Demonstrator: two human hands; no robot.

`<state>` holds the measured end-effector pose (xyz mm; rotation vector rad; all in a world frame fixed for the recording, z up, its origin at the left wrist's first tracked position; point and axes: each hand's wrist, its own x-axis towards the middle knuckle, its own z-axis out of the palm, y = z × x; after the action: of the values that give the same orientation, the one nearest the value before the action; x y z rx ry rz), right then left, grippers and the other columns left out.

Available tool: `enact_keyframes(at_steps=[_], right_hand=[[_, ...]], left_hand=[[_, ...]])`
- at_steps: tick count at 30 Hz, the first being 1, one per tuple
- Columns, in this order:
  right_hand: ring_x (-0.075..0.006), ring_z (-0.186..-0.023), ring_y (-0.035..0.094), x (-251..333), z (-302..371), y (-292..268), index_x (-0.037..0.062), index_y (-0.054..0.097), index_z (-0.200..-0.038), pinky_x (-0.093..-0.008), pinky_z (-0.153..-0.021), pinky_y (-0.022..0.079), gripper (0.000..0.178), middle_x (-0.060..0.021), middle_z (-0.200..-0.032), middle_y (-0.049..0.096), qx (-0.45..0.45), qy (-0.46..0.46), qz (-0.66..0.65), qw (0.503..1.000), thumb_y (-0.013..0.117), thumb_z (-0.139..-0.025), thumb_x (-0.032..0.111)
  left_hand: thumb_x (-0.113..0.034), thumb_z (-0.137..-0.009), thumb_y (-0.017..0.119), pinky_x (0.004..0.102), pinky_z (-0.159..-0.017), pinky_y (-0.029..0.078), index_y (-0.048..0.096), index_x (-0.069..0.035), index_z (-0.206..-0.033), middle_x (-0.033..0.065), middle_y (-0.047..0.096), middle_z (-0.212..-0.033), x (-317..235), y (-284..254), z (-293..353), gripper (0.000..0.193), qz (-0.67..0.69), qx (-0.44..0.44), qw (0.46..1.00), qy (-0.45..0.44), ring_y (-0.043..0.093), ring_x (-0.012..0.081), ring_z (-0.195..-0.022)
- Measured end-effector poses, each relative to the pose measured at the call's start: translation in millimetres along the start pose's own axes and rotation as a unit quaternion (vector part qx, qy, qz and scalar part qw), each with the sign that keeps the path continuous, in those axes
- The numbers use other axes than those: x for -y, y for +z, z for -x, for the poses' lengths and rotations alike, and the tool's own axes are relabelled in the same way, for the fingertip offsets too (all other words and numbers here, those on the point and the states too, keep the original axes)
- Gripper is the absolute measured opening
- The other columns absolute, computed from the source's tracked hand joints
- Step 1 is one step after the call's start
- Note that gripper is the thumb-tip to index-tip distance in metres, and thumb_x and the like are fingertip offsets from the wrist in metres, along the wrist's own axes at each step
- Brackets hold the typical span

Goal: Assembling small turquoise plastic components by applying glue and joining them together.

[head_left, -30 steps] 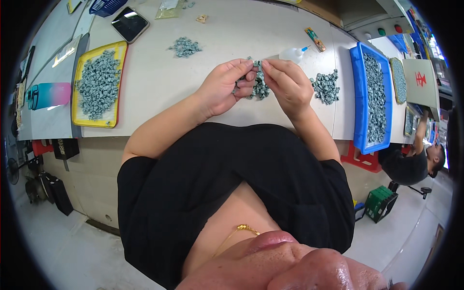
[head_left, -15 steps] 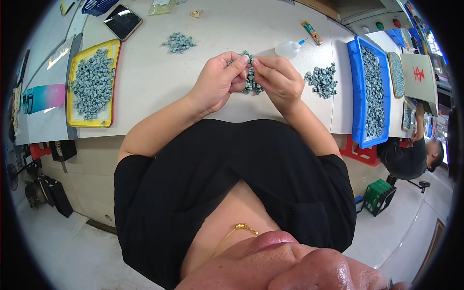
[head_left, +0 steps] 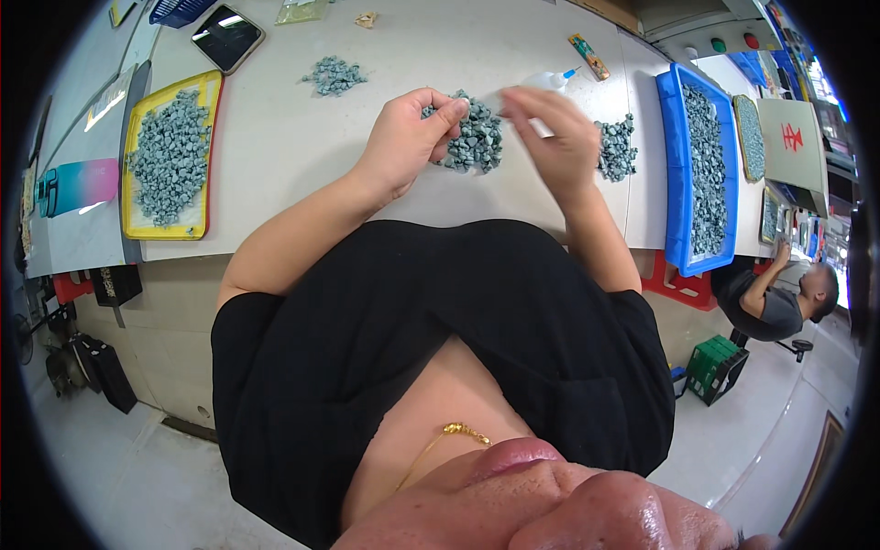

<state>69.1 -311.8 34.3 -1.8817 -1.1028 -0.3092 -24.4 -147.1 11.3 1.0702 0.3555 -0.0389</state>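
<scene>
My left hand (head_left: 410,137) is closed in a pinch, thumb against forefinger, at the left edge of a central pile of small grey-green pieces (head_left: 477,142). What sits between its fingertips is too small to make out. My right hand (head_left: 561,137) hangs between that pile and a second pile of the same pieces (head_left: 617,148) on the right. Motion smears its fingers, so I cannot tell whether they hold anything. The right hand partly covers a white squeeze bottle with a blue tip (head_left: 550,82) behind it.
A yellow tray (head_left: 137,220) of pieces lies at left, beside a blue-pink bottle (head_left: 87,188). A blue bin (head_left: 674,165) of pieces stands at right. Farther back are a small pile (head_left: 335,76), a phone (head_left: 228,38) and an orange-green packet (head_left: 588,57). A person (head_left: 775,293) sits far right.
My right hand has moved right, away from my left hand, uncovering more of the central pile. My left hand keeps its pinch in nearly the same place. The person's arm at far right has shifted.
</scene>
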Motion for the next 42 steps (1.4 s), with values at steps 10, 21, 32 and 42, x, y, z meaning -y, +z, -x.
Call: enact_keyframes(at_steps=[10,21,32,42], right_hand=[[-0.0157,-0.102,0.057,-57,-1,-17,0.0019,0.052,-0.124,-0.0281,-0.083,0.047,0.049,-0.0084,-0.111,0.062,-0.066,0.213,-0.063,0.973,0.071,-0.079,0.009],[-0.0164,-0.096,0.058,-63,11,-2,0.0,0.048,-0.122,-0.0275,-0.086,0.045,0.035,-0.0103,-0.104,0.061,0.005,0.271,-0.177,0.946,0.057,-0.089,0.006],[-0.0155,-0.094,0.058,-35,9,-3,-0.0001,0.044,-0.125,-0.0262,-0.084,0.046,0.042,-0.0108,-0.102,0.062,0.017,0.236,-0.197,0.951,0.062,-0.087,0.007],[-0.0213,-0.088,0.063,-19,0,-11,0.0067,0.061,-0.108,-0.0304,-0.077,0.049,0.041,-0.0106,-0.098,0.065,0.02,0.131,-0.055,0.99,0.076,-0.07,0.007]], left_hand=[[-0.01,-0.094,0.043,0.0208,-0.049,0.035,0.05,-0.001,-0.102,0.0039,0.049,-0.077,-5,3,0,0.013,0.126,0.024,0.989,-0.079,0.04,0.0081,-0.059],[-0.02,-0.099,0.042,0.0201,-0.05,0.032,0.053,-0.001,-0.095,0.003,0.049,-0.08,-6,0,5,0.022,0.174,0.075,0.977,-0.098,0.035,0.007,-0.059],[-0.008,-0.095,0.045,0.0205,-0.052,0.035,0.053,0.002,-0.111,0.0037,0.052,-0.084,6,0,-2,0.02,0.221,0.089,0.966,-0.096,0.039,0.0071,-0.062],[-0.013,-0.095,0.052,0.0194,-0.052,0.035,0.054,0.001,-0.112,0.0052,0.055,-0.087,-8,-2,-1,0.023,0.237,0.089,0.964,-0.083,0.04,0.0067,-0.063]])
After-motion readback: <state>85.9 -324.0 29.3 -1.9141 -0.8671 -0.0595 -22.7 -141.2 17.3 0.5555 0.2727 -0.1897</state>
